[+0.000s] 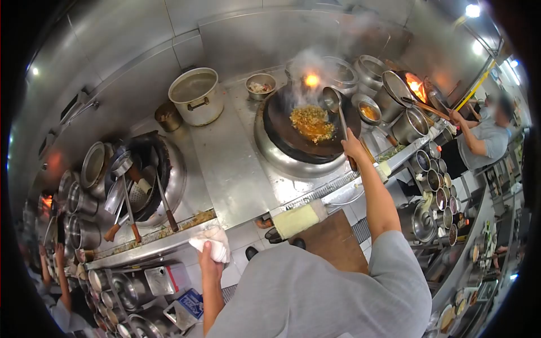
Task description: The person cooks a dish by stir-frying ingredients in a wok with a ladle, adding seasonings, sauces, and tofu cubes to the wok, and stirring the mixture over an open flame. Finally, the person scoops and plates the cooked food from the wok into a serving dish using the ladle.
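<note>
**Chopped food (311,124) in the wok (279,127), not yet dished out**

The right hand (353,145) is closed around the ladle (331,99); the left hand (210,263) clutches a white cloth (213,242) near the tabletop (234,169). The food lies mid-wok, hot but unplated; steam makes its doneness hard to judge.

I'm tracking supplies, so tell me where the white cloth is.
In the head view, left of centre, the cloth is in the wearer's left hand, near the steel counter.

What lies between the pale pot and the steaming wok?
In the head view, a small metal bowl holding pale pieces stands toward the back; nearer, bare steel counter runs from the pot to the steel ring around the wok.
</note>
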`<state>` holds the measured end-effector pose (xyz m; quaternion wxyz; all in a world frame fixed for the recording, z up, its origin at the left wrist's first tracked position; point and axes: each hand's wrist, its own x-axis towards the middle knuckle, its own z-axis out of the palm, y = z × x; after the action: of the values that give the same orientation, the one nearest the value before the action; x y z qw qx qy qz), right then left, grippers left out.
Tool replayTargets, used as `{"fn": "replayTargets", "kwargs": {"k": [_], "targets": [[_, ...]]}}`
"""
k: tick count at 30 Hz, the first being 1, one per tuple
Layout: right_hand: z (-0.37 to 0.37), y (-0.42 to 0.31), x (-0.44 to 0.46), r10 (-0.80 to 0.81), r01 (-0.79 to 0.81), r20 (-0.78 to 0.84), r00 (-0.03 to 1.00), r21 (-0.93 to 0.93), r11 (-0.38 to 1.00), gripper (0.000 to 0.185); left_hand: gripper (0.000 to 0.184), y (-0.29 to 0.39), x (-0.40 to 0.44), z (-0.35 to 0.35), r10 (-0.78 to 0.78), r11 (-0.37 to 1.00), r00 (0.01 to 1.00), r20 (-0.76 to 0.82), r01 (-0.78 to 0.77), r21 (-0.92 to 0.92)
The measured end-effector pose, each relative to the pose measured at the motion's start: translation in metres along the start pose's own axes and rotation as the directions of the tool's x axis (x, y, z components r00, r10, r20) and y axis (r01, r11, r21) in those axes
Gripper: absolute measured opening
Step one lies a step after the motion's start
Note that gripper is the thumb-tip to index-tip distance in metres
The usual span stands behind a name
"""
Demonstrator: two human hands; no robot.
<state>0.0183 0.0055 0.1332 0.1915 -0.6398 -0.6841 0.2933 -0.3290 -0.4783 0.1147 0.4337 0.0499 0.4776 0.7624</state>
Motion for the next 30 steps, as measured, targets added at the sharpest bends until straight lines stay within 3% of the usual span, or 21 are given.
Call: {"fn": "replayTargets", "kwargs": {"k": [1, 3, 4, 5, 6, 7, 8, 9, 11, 15, 17, 18, 19, 21, 22, 24, 25, 26, 29, 30], "targets": [[0.007, 0.001, 0.011, 0.003, -0.003, 0.003, 1.000, 0.005, 1.000, 0.069, 0.052, -0.004, 0.001, -0.004, 0.012, 0.999, 1.000, 0.023, -0.013, 0.031], [0.016, -0.008, 0.015, -0.001, -0.048, 0.226, 0.974, 0.210, 0.976, 0.071, 0.051, -0.007, 0.001, -0.006, 0.021, 0.998, 0.999, 0.042, -0.024, 0.066], [0.018, -0.019, 0.003, -0.008, -0.011, 0.205, 0.979, 0.088, 0.996, 0.071, 0.051, -0.007, 0.001, -0.005, -0.007, 0.997, 0.998, 0.056, 0.002, 0.077], [0.026, -0.010, 0.002, -0.005, -0.014, 0.212, 0.977, 0.088, 0.996, 0.071, 0.051, -0.007, 0.000, -0.002, -0.034, 0.996, 0.997, 0.069, 0.028, 0.089], [0.037, 0.004, 0.003, -0.233, 0.248, 0.101, 0.967, -0.181, 0.952, 0.069, 0.050, -0.007, 0.000, 0.001, -0.036, 0.995, 0.998, 0.049, 0.031, 0.091], [0.047, 0.019, 0.004, -0.467, 0.439, 0.054, 0.883, -0.453, 0.776, 0.067, 0.050, -0.007, 0.001, 0.003, -0.038, 0.995, 0.998, 0.050, 0.033, 0.096], [0.030, 0.007, -0.020, -0.371, 0.393, 0.152, 0.916, -0.517, 0.760, 0.070, 0.050, -0.008, 0.003, 0.004, -0.022, 0.998, 0.998, 0.050, 0.019, 0.061], [0.008, -0.004, -0.046, -0.367, 0.387, 0.147, 0.919, -0.520, 0.761, 0.070, 0.051, -0.009, 0.005, 0.005, -0.008, 1.000, 0.999, 0.051, 0.007, 0.022], [-0.032, -0.017, -0.092, -0.336, 0.398, 0.229, 0.913, -0.675, 0.621, 0.072, 0.052, -0.010, 0.010, -0.002, -0.033, 0.999, 0.997, 0.065, 0.032, 0.026], [-0.059, -0.002, -0.121, -0.293, 0.385, 0.251, 0.923, -0.612, 0.690, 0.072, 0.053, -0.007, 0.007, 0.004, -0.050, 0.999, 0.995, 0.088, 0.048, 0.022], [-0.053, 0.031, -0.115, -0.434, 0.507, 0.268, 0.860, -0.349, 0.788, 0.071, 0.053, -0.012, 0.009, 0.006, -0.065, 0.998, 0.995, 0.081, 0.063, 0.029], [-0.054, 0.013, -0.119, -0.337, 0.431, 0.331, 0.881, -0.275, 0.859, 0.069, 0.053, -0.014, 0.010, 0.007, -0.082, 0.996, 0.994, 0.079, 0.079, 0.034], [-0.045, 0.012, -0.115, -0.322, 0.412, 0.320, 0.891, -0.271, 0.870, 0.069, 0.053, -0.014, 0.010, 0.009, -0.094, 0.995, 0.991, 0.091, 0.090, 0.050], [-0.030, 0.007, -0.108, -0.299, 0.350, 0.182, 0.937, -0.521, 0.779, 0.069, 0.054, -0.014, 0.012, 0.014, -0.138, 0.989, 0.972, 0.193, 0.125, 0.079], [-0.037, 0.003, -0.110, -0.223, 0.297, 0.199, 0.954, -0.563, 0.771, 0.070, 0.054, -0.013, 0.012, 0.017, -0.138, 0.989, 0.969, 0.207, 0.122, 0.089], [-0.079, -0.014, -0.137, -0.203, 0.302, 0.236, 0.950, -0.535, 0.789, 0.070, 0.055, -0.014, 0.007, 0.022, -0.002, 0.998, 0.997, 0.080, -0.003, 0.069], [-0.092, -0.009, -0.146, -0.178, 0.314, 0.296, 0.938, -0.511, 0.801, 0.071, 0.055, -0.015, 0.007, 0.018, -0.002, 0.998, 0.997, 0.076, -0.003, 0.067], [-0.105, 0.019, -0.146, -0.316, 0.437, 0.320, 0.893, -0.452, 0.777, 0.072, 0.056, -0.014, 0.007, 0.011, -0.010, 0.998, 0.997, 0.082, 0.004, 0.069], [-0.113, 0.037, -0.143, -0.297, 0.458, 0.419, 0.858, -0.360, 0.813, 0.074, 0.053, -0.022, 0.006, 0.008, 0.012, 0.994, 0.999, 0.035, -0.016, 0.108], [-0.103, 0.033, -0.140, -0.255, 0.413, 0.367, 0.894, -0.459, 0.787, 0.071, 0.054, -0.024, 0.007, 0.008, -0.038, 0.994, 0.998, 0.045, 0.033, 0.101]]}}
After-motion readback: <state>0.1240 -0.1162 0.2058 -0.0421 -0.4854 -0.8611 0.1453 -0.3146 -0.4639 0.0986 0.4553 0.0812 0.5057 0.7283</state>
